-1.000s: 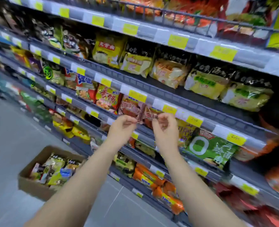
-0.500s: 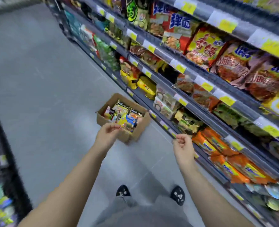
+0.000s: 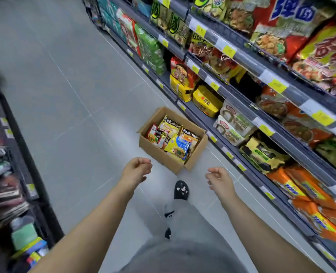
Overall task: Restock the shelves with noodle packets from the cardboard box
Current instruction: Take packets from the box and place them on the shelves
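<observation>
Near one cardboard box [image 3: 159, 156], left hand [image 3: 136, 170] and right hand [image 3: 219, 179], both loosely curled, empty.

The cardboard box [image 3: 157, 154] stands open-topped on bare floor [image 3: 74, 115], packed shelves [image 3: 248, 64] close beside its right side.

Grey trousers [image 3: 190, 231]; black shoe [image 3: 181, 191], small white motifs on top.
</observation>
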`<state>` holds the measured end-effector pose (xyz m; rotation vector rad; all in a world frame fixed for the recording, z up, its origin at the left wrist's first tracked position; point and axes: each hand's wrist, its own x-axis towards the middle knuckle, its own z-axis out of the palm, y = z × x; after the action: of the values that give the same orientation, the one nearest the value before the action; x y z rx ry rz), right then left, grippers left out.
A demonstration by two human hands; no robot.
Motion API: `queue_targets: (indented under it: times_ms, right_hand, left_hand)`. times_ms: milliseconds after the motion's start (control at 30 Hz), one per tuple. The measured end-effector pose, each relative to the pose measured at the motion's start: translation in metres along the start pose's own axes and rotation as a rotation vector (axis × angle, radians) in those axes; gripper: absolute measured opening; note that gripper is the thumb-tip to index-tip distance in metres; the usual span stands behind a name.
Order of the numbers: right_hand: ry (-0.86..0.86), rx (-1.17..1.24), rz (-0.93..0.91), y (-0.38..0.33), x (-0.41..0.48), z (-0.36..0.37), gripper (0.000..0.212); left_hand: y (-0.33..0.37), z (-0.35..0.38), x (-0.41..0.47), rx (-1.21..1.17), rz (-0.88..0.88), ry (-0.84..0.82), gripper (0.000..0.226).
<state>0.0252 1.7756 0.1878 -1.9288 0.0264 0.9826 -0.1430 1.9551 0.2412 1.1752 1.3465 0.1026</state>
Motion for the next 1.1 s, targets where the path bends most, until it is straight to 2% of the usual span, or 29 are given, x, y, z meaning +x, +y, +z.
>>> queue_targets:
  times_ms: [233,333,500,600,700,833,900,1000,1100]
  right_hand:
    - [-0.031,-0.036,0.04,-0.07,0.079,0.045,0.009]
    - [-0.018,-0.03,0.068,-0.094,0.109,0.066,0.019]
    - [0.086,0.043,0.187,-0.108,0.152,0.105,0.025]
    - [0.26,0.175,0.282,-0.103,0.178,0.133,0.023]
    - [0.403,0.277,0.351,-0.083,0.212,0.164,0.023]
    - [0.462,0.281,0.379,-0.034,0.267,0.21,0.023]
    - [0.452,0.28,0.386,0.0,0.303,0.228,0.025]
    - [0.424,0.17,0.391,0.041,0.354,0.25,0.043]
    - [0.42,0.128,0.34,0.083,0.406,0.267,0.039]
  left_hand:
    - [0.063,-0.025,0.091,0.01,-0.03,0.006,0.006]
    - [0.086,-0.029,0.132,0.034,-0.061,-0.033,0.01]
    - [0.117,-0.033,0.205,0.107,-0.116,-0.13,0.019]
    - [0.133,-0.038,0.266,0.22,-0.155,-0.221,0.022]
    - [0.137,-0.04,0.335,0.361,-0.157,-0.295,0.015]
    - [0.112,-0.022,0.432,0.613,-0.05,-0.455,0.021]
    - [0.082,-0.005,0.485,0.774,0.001,-0.448,0.015]
    - [0.034,0.021,0.556,1.139,0.152,-0.48,0.036]
    - [-0.018,0.051,0.616,1.433,0.387,-0.479,0.061]
